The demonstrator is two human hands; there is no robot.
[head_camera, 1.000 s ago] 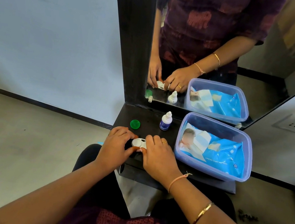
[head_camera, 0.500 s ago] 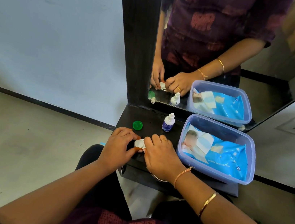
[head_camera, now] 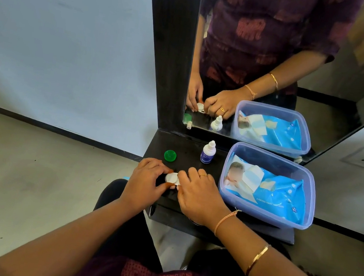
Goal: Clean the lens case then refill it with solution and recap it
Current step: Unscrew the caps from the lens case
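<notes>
lens case (head_camera: 172, 178) sits on the dark counter (head_camera: 187, 159) near its front edge, white, pinched between both your hands. your left hand (head_camera: 147, 179) curls over its left side, thumb and fingertips closed on it, a bit of orange showing at the thumb. your right hand (head_camera: 201, 194) covers the case's right end, fingers bent down onto it; a ring shows on one finger. green cap (head_camera: 170, 155) lies loose on the counter, just behind your left hand, apart from the case. solution bottle (head_camera: 208, 152) stands upright behind your right hand, white tip on, blue label. to the right, a clear blue-tinted tub (head_camera: 263, 219) holds a blue wipes pack (head_camera: 278, 193). mirror (head_camera: 281, 58) behind the counter repeats hands, bottle and tub.
</notes>
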